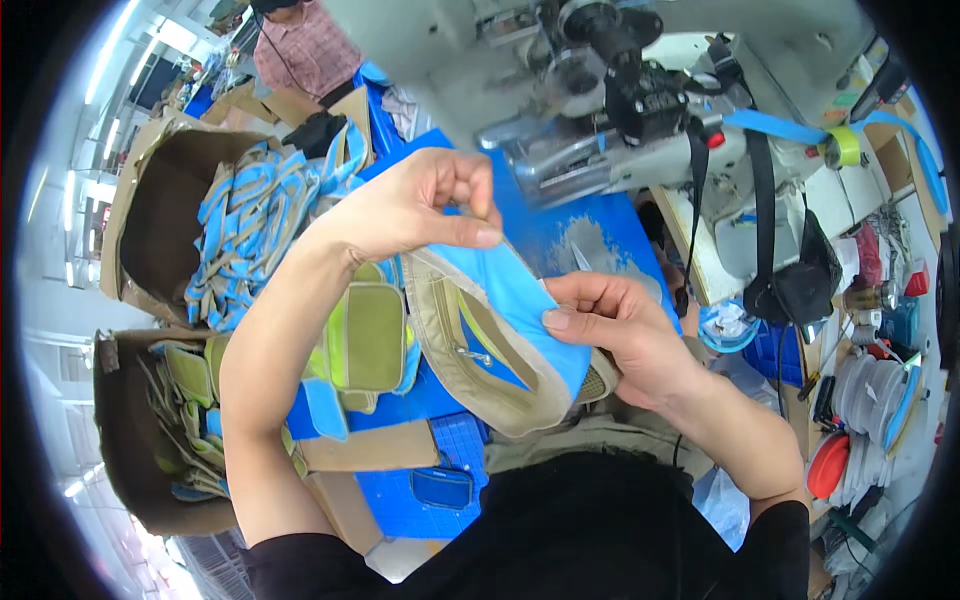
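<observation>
Your right hand [610, 325] is clamped on the near right edge of the blue pouch panel [505, 330], thumb flat on the blue fabric just above its tan binding. Your left hand [420, 205] pinches the far top edge of the same panel, thumb and fingers closed on it. Both hands hold it above the counter [420, 490], in front of your chest, zipper side facing left. Just left of it lies a green-and-tan pouch [368, 335]. Further left, a cardboard box [125, 440] holds more green pieces. Beyond that, another box holds blue-and-tan straps [250, 225]. The sewing machine [610, 110] sits behind your hands. A person in a checked shirt [300, 45] is at the far back.
</observation>
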A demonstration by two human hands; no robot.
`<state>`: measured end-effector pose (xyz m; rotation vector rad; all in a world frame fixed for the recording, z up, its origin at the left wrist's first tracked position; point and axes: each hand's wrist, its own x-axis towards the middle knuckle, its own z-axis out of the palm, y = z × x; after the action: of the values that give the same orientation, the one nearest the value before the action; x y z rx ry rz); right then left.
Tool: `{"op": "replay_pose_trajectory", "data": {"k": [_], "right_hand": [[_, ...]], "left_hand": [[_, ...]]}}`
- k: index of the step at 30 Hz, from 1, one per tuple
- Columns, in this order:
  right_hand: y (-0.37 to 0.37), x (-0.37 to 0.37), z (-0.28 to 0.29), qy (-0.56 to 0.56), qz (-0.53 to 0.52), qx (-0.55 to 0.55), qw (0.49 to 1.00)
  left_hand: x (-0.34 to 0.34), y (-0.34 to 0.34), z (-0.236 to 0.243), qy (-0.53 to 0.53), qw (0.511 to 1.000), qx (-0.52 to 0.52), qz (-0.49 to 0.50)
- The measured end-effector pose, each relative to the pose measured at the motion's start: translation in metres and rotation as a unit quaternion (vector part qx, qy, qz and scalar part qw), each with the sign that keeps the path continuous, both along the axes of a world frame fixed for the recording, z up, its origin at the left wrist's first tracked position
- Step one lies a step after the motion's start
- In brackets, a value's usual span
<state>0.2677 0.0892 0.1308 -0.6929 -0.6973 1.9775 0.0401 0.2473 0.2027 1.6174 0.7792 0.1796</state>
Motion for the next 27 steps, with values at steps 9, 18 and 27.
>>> {"op": "replay_pose_trajectory", "data": {"k": [9,18,27], "right_hand": [[0.051,-0.007,-0.002,0.087,-0.048,-0.074,0.992],[0.062,-0.017,0.001,0.112,-0.118,-0.088,0.983],[0.059,-0.031,-0.001,0.122,-0.146,-0.082,0.978]], "left_hand": [[0.01,0.06,-0.001,0.009,0.995,0.087,0.041],[0.001,0.112,-0.009,-0.099,0.99,-0.014,0.101],[-0.012,0.134,-0.001,-0.097,0.988,0.025,0.113]]}}
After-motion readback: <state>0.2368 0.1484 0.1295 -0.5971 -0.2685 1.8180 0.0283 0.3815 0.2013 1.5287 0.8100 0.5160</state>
